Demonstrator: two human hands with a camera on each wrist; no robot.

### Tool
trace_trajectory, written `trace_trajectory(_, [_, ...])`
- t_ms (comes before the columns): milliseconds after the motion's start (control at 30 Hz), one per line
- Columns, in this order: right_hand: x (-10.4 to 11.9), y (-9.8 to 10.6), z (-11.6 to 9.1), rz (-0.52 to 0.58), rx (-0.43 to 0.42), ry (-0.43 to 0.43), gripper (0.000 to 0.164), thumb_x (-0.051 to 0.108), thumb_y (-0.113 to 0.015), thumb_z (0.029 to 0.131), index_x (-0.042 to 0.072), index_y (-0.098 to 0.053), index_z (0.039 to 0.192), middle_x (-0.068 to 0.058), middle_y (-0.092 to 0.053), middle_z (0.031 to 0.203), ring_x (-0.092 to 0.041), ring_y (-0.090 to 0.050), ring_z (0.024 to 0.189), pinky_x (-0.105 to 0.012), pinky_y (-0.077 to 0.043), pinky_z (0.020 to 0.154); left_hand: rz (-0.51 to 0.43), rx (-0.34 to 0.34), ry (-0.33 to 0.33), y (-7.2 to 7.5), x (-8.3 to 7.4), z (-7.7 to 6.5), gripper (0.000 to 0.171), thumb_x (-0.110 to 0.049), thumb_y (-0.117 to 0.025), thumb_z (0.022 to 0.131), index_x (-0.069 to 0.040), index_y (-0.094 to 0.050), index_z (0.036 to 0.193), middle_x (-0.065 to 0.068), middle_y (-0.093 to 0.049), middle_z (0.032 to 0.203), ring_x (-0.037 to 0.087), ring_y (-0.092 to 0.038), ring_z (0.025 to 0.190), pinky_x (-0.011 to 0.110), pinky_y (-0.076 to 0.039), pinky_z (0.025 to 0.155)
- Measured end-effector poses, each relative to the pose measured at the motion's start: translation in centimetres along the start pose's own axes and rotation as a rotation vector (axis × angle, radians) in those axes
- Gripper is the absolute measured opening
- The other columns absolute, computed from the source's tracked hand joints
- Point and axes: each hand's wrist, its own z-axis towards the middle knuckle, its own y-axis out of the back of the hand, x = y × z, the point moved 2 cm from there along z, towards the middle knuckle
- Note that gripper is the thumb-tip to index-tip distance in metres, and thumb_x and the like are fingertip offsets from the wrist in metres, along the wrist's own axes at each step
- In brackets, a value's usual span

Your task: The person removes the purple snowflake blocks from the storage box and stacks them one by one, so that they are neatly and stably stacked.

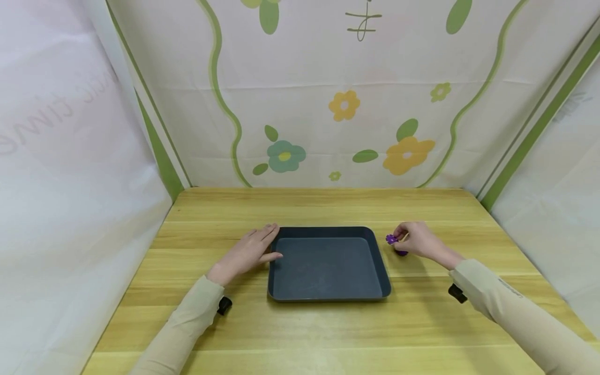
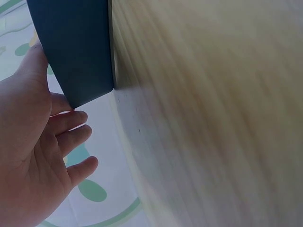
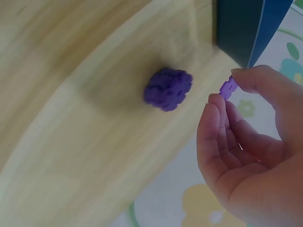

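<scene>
A dark grey rectangular tray (image 1: 328, 271) lies on the table. My left hand (image 1: 248, 251) rests at its far left corner, fingers fairly straight along the rim and thumb reaching over the side wall. In the left wrist view, the fingertips (image 2: 81, 135) show beside the tray's corner (image 2: 78, 56). To the right of the tray, my right hand (image 1: 419, 240) pinches a small purple notched disc (image 1: 391, 239) between thumb and fingers, held above the table. Below it sits a clump of purple notched pieces (image 3: 168, 89), mostly covered by the hand in the head view.
The wooden table (image 1: 309, 333) carries the tray near its middle. White fabric panels with printed flowers stand behind the far edge (image 1: 309, 120) and along both sides. A dark wrist device (image 1: 457, 293) sits under the right sleeve, another (image 1: 224, 305) under the left.
</scene>
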Motion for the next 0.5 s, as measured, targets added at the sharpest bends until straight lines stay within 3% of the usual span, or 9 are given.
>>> trace_trajectory(500, [-2.1, -0.2, -1.4, -0.033, -0.017, -0.046, 0.022, 0.013, -0.078, 0.082, -0.004, -0.071, 0.093, -0.013, -0.073, 0.085, -0.021, -0.068, 0.076, -0.04, -0.059, 0.072, 0.008, -0.025, -0.018, 0.0, 0.0, -0.1, 0.078, -0.052, -0.055, 0.097, -0.003, -0.035, 0.154, 0.017, -0.038, 0.158, 0.031, -0.042, 0.145, 0.052, -0.039, 0.117])
